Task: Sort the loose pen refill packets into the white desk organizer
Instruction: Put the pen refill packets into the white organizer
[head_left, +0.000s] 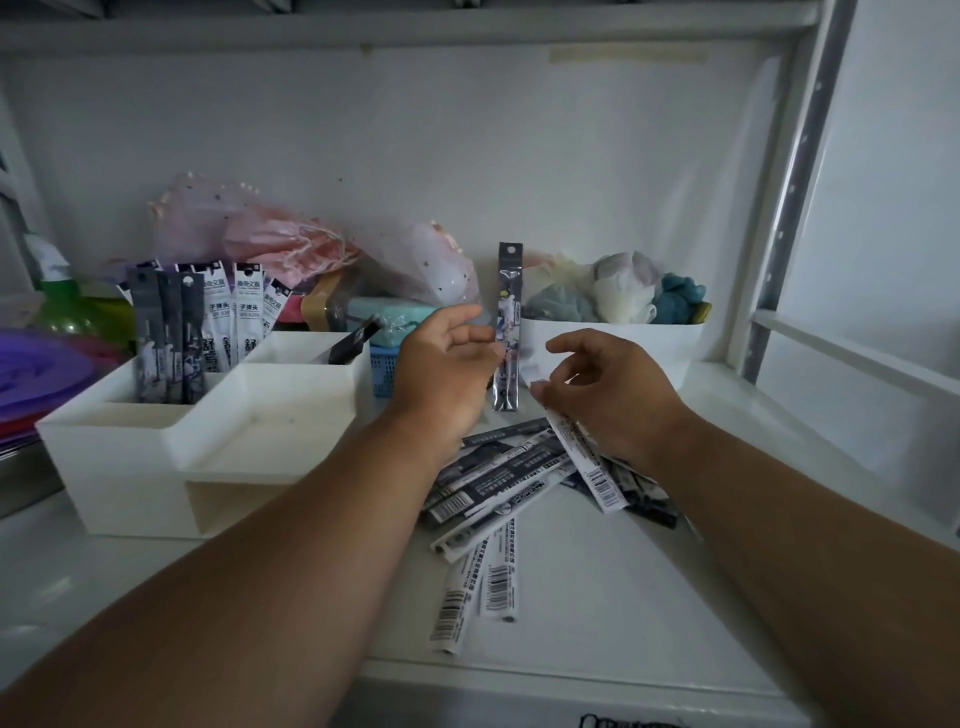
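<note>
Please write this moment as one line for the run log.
left hand: holds upright refill packet | right hand: pinches white packet over loose pile | organizer: partly filled

Two bare forearms, no sleeves; left hand, right hand ungloved.

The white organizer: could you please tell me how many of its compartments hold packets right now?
2. The back-left compartment holds a row of upright packets; the back-middle one holds one dark packet, tilted. The front tray holds none.
</note>
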